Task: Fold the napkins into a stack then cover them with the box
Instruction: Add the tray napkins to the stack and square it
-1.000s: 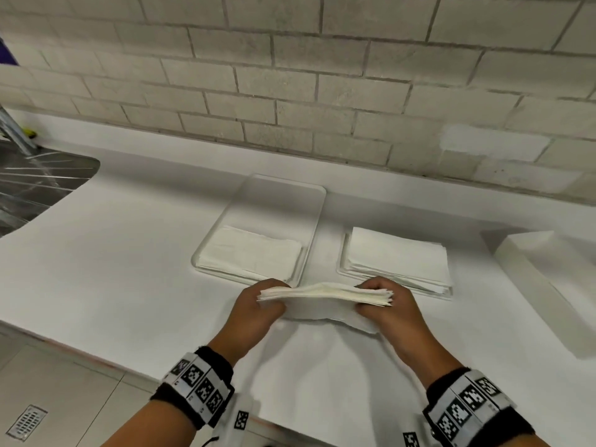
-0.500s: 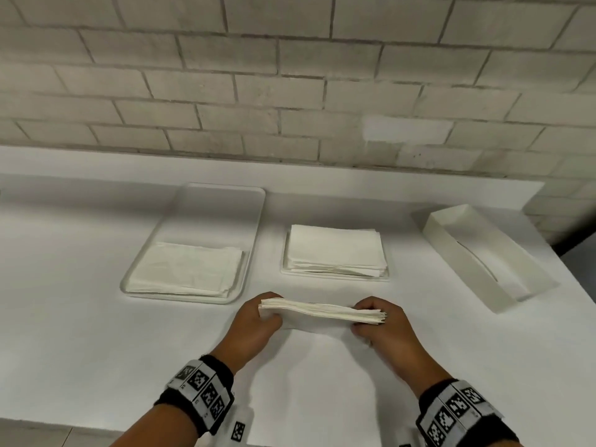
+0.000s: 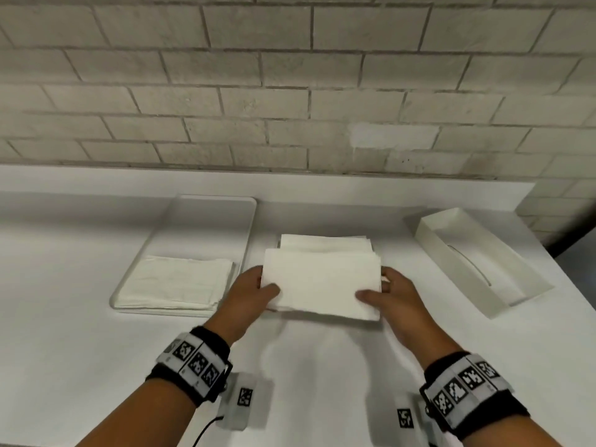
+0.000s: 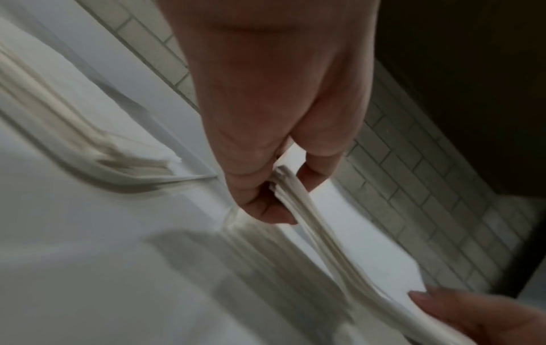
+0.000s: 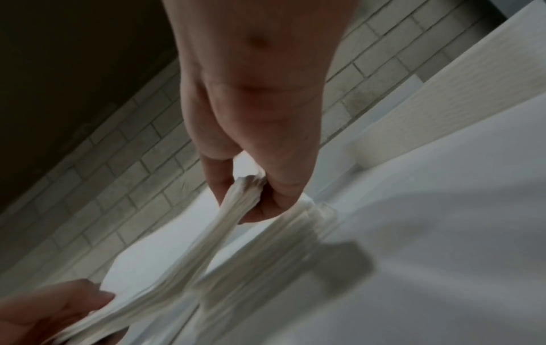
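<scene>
A folded bundle of white napkins (image 3: 319, 282) hangs just above the counter, held flat by its two short ends. My left hand (image 3: 254, 291) pinches its left end (image 4: 283, 184), thumb on top. My right hand (image 3: 387, 295) pinches the right end (image 5: 248, 186) the same way. Right behind and partly under the bundle lies the stack of folded napkins (image 3: 322, 241) on a small clear tray. The open white box (image 3: 477, 259) lies on the counter to the right, open side up.
A larger clear tray (image 3: 206, 214) at the left holds unfolded napkins (image 3: 180, 282) at its near end. A brick wall (image 3: 290, 91) runs behind the white counter (image 3: 64, 285), whose right edge is close to the box.
The bundle has moved away from me toward the stack on the small tray and now lies flat with its top face showing. The head view has shifted to the right.
</scene>
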